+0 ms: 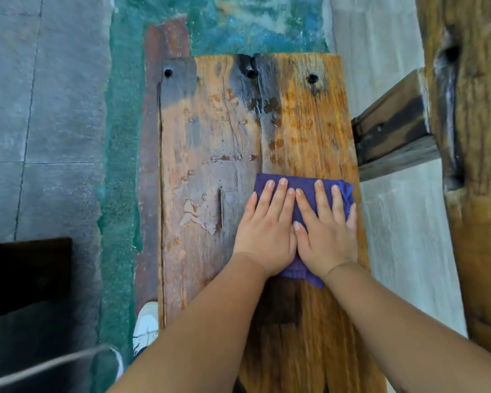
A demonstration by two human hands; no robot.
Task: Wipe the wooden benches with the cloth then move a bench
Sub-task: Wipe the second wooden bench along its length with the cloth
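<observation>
Nearest the camera, a white shoe stood on the floor just left of the desk, w/ a grey cable curving across the bottom-left corner. Both forearms reached fwd over the wood. Left hand lay flat, fingers spread, palm down on the purple cloth; right hand did the same just beside it, thumbs touching. Neither gripped, both simply pressed open. The cloth sat on the desk's right half, approx. mid-length, touching the right edge. Beyond it the planks were wet, droplets beading on the left and centre, w/ three dark holes near the far end. A second wooden bench ran along the right. Grey floor tiles lay left, green-painted ground beyond. No containers, no readable writing.
</observation>
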